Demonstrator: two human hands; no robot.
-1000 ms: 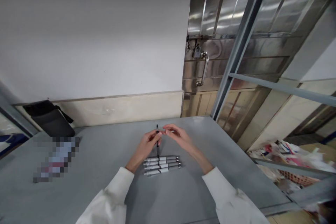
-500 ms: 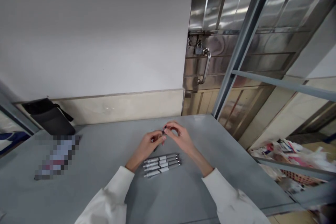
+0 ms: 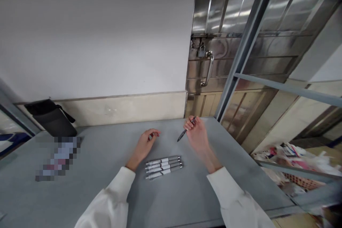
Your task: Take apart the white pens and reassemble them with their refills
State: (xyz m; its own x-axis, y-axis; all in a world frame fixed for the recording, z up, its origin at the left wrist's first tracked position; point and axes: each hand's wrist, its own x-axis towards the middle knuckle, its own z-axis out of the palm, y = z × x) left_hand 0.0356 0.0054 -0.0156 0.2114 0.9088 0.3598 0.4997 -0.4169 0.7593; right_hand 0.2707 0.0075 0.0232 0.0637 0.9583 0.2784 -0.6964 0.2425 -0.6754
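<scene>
The hands have parted: right hand (image 3: 197, 136) grips a dark pen (image 3: 186, 133) toward the worktop's (image 3: 107, 171) far edge, left hand (image 3: 144, 144) loosely curled, empty.

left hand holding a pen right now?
No. The left hand rests empty on the table; the dark pen is in the right hand.
</scene>
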